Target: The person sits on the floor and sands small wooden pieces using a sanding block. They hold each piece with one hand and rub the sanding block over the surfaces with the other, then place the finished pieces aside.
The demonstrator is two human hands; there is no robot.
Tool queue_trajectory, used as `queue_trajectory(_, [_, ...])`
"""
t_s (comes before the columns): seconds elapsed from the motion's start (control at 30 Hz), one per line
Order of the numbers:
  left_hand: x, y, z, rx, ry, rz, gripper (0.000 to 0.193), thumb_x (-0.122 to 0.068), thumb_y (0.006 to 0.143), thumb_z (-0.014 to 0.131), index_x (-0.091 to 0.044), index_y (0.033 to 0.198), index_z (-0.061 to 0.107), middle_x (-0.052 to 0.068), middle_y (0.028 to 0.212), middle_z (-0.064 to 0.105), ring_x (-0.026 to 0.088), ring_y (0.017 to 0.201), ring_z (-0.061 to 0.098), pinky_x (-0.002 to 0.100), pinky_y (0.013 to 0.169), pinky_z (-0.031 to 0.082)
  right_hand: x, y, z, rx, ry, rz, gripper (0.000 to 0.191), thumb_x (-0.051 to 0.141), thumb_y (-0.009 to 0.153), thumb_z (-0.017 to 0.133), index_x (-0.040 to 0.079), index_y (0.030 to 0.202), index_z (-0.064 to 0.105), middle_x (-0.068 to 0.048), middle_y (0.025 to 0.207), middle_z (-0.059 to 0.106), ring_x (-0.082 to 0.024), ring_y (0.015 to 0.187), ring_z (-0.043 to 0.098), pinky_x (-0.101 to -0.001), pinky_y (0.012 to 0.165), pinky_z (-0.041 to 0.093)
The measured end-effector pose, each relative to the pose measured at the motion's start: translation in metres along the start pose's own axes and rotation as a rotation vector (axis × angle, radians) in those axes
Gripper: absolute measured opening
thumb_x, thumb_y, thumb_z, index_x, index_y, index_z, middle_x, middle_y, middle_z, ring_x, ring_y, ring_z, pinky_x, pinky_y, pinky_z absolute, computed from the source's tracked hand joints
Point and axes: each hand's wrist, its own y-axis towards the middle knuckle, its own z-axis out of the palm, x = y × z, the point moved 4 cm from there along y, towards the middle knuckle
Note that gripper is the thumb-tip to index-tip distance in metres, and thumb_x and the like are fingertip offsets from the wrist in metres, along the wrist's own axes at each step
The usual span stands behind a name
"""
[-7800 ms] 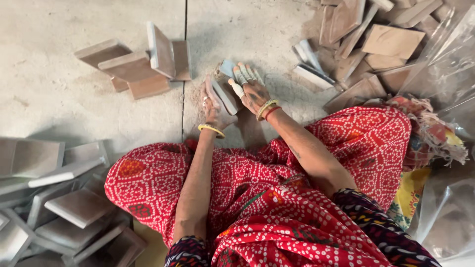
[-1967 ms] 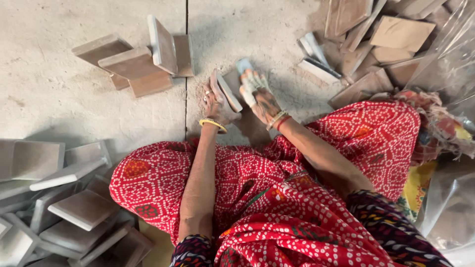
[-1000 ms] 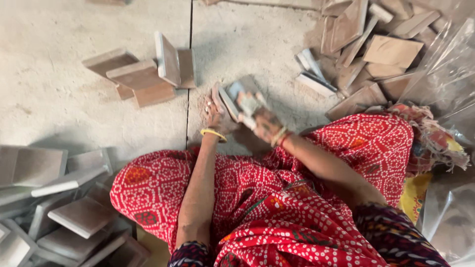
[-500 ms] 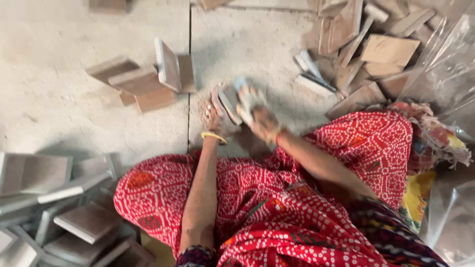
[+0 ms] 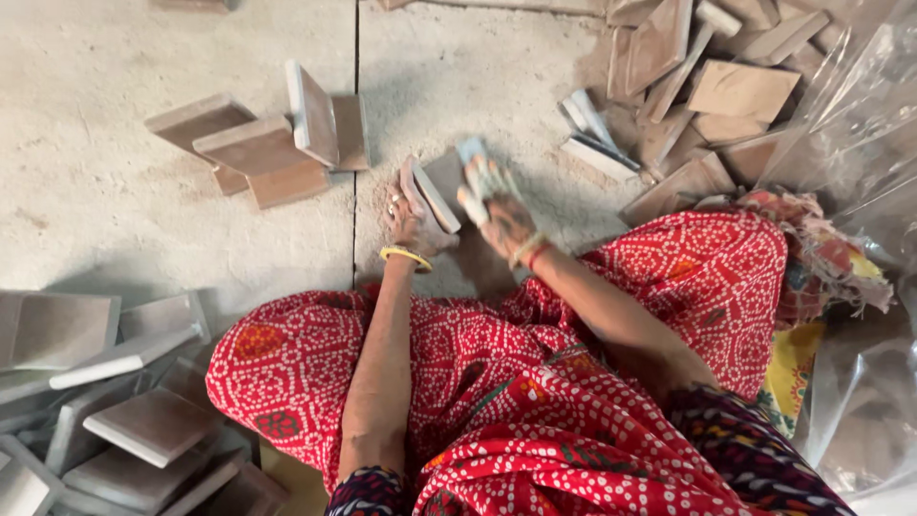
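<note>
A flat brown tile [image 5: 432, 196] is being held on edge by the left hand [image 5: 409, 218], whose fingers are being curled around its lower left edge; the tile is being tilted so that its long axis runs from upper left to lower right, leaning toward the right hand. A small pale pad or block [image 5: 476, 182] is being gripped in the right hand [image 5: 501, 212], with the fingers closed over it and its tip being pressed against the tile's upper face, just right of the left hand. Both hands are being kept close together above the concrete floor [image 5: 143, 239], just right of the floor seam [image 5: 355, 172] and directly ahead of the red patterned skirt [image 5: 535, 382].

Further tiles are being kept in separate groups on the floor: a small cluster of brown tiles [image 5: 263, 143] left of the seam, with one standing on edge; a loose heap [image 5: 707, 96] toward the upper right corner; and a pile of pale grey tiles [image 5: 105, 401] at the lower left edge. A clear plastic bag [image 5: 860, 162] is being seen along the right edge, but whether anything is inside cannot be told.
</note>
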Motion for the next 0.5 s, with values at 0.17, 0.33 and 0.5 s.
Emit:
queue_trajectory(0.17, [-0.004, -0.002, -0.003, -0.051, -0.024, 0.048, 0.153, -0.03, 0.044, 0.099, -0.023, 0.162, 0.001, 0.02, 0.158, 0.028, 0.044, 0.144, 0.033, 0.062, 0.116, 0.028, 0.003, -0.003, -0.001, -0.048, -0.281, -0.086, 0.047, 0.028, 0.107, 0.046, 0.021, 0.154, 0.054, -0.026, 0.164, 0.031, -0.043, 0.153, 0.032, -0.0557, 0.127, 0.024])
queue_trajectory(0.33, [0.004, 0.0, 0.005, -0.015, 0.012, 0.005, 0.152, -0.024, 0.038, 0.097, -0.022, 0.158, 0.005, 0.021, 0.157, 0.025, 0.044, 0.144, 0.03, 0.061, 0.117, 0.025, -0.011, 0.009, 0.011, 0.367, -0.078, 0.317, 0.048, 0.036, 0.108, 0.038, 0.014, 0.147, 0.057, -0.018, 0.154, 0.046, -0.03, 0.142, 0.045, -0.041, 0.121, 0.031])
queue_trajectory(0.5, [0.009, 0.008, 0.01, -0.088, -0.049, 0.051, 0.151, -0.032, 0.048, 0.1, -0.024, 0.162, 0.001, 0.02, 0.161, 0.024, 0.044, 0.147, 0.029, 0.063, 0.119, 0.021, 0.012, 0.012, -0.01, 0.014, 0.157, 0.101, 0.068, 0.039, 0.112, 0.03, -0.011, 0.158, 0.031, -0.033, 0.165, 0.021, -0.044, 0.154, 0.02, -0.0513, 0.125, 0.012])
